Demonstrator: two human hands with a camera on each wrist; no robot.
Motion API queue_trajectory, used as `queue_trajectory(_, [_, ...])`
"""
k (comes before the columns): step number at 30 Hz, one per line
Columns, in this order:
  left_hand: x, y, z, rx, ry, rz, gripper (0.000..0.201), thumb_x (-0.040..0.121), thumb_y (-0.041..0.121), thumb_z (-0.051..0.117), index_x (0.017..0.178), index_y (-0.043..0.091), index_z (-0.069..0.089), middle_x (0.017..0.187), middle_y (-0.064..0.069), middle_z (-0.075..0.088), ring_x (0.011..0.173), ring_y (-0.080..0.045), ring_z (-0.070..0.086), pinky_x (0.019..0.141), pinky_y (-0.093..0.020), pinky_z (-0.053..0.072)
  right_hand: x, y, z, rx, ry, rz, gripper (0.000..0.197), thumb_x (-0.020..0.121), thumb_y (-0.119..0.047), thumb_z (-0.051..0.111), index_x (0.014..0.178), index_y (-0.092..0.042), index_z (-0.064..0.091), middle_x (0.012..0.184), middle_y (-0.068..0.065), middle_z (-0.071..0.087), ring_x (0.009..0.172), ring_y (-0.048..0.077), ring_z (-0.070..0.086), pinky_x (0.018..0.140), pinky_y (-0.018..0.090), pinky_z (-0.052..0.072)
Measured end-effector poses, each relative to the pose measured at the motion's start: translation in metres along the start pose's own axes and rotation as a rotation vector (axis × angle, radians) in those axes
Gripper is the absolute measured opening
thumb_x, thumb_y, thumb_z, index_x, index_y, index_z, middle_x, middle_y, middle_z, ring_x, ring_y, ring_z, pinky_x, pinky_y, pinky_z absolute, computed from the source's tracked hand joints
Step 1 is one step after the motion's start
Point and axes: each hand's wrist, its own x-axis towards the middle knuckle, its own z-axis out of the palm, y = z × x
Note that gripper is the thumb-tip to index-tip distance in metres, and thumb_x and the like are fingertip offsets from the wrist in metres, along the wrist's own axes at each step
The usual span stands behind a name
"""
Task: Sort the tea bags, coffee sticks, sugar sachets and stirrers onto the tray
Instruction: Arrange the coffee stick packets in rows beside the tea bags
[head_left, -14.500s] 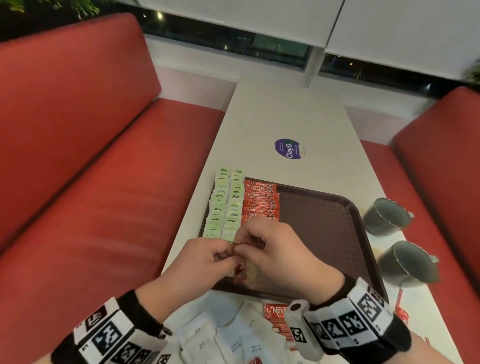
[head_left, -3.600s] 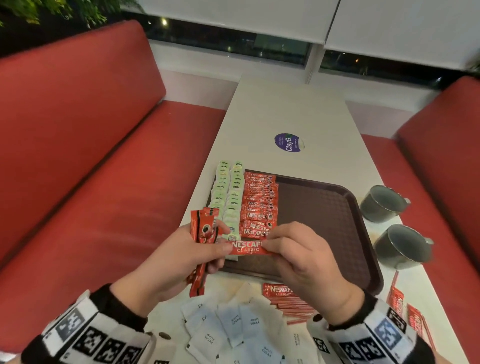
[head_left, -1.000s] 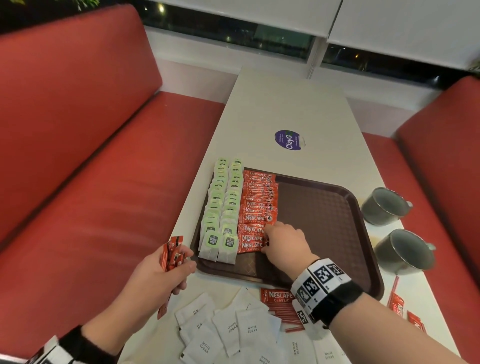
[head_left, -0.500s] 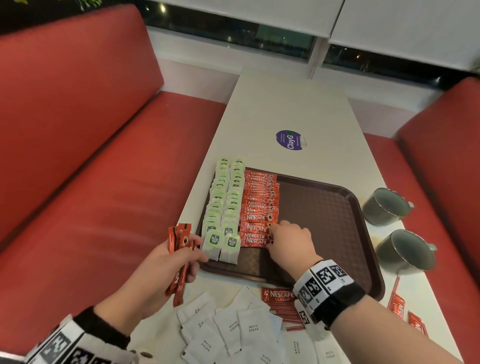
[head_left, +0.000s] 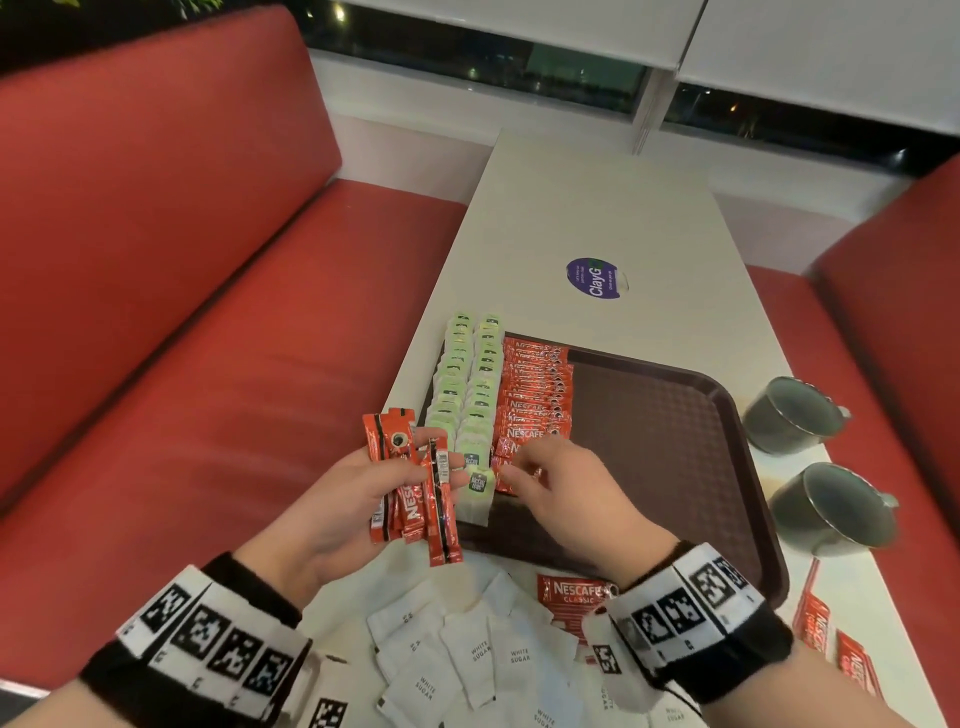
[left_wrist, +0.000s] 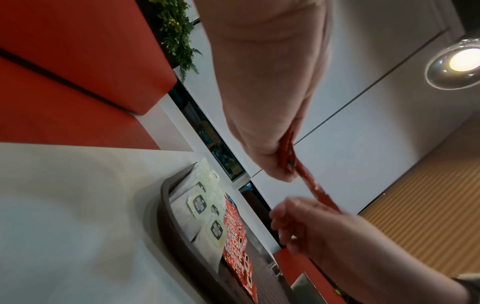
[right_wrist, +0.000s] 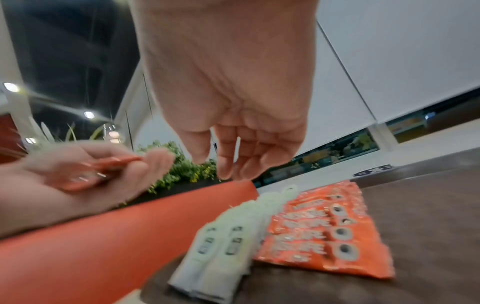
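Red benches flank a pale counter (head_left: 597, 208) carrying a brown tray (head_left: 675, 441). On the tray's 9 o'clock side lie two rows of tea bags (head_left: 470, 395), with a row of coffee sticks (head_left: 535, 395) beside them. The left hand (head_left: 358, 499) grips a bundle of coffee sticks (head_left: 415, 483), long axes pointing toward 12 o'clock. The right hand (head_left: 561, 488), fingers loosely curled and empty, hovers over the row's near end; the bundle lies just beside it at 9 o'clock. Sugar sachets (head_left: 467, 654) wait at 6 o'clock.

Reds, greens and a brown tray (head_left: 675, 447)

Red coffee sticks (head_left: 535, 395), pale-green tea bags (head_left: 467, 395) (dark labels), white sugar sachets (head_left: 467, 660) at lower centre.
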Motion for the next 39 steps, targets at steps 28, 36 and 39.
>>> queue_trajectory(28, [0.001, -0.008, 0.03, 0.634, -0.111, 0.076, 0.021, 0.069, 0.004, 0.075, 0.084, 0.014, 0.064, 0.061, 0.008, 0.057, 0.054, -0.006, 0.05, 0.048, -0.017, 0.039, -0.054, 0.018, -0.007, -0.176, 0.365, -0.495, 0.013, 0.081, -0.024, 0.065, 0.092, -0.018, 0.062, 0.09, -0.003, 0.062, 0.086, 0.019, 0.061, 0.073, 0.038, 0.048])
queue_trajectory(36, [-0.004, -0.023, 0.025, 1.132, -0.217, 0.188, 0.024, 0.079, 0.008, 0.072, 0.083, 0.03, 0.062, 0.078, 0.016, 0.068, 0.073, 0.003, 0.061, 0.078, -0.019, 0.051, -0.058, 0.02, 0.001, -0.166, 0.045, -0.335, 0.025, 0.081, -0.043, 0.049, 0.098, -0.035, 0.065, 0.093, -0.015, 0.058, 0.087, 0.013, 0.054, 0.069, 0.031, 0.043])
queue_trajectory(39, [-0.004, -0.023, 0.024, 1.196, -0.216, 0.231, 0.028, 0.081, 0.011, 0.071, 0.081, 0.037, 0.06, 0.09, 0.009, 0.07, 0.083, 0.002, 0.062, 0.079, -0.015, 0.049, -0.054, 0.019, 0.001, -0.175, 0.008, -0.338, 0.016, 0.079, -0.038, 0.055, 0.085, -0.029, 0.068, 0.087, -0.013, 0.057, 0.084, 0.016, 0.052, 0.068, 0.031, 0.036])
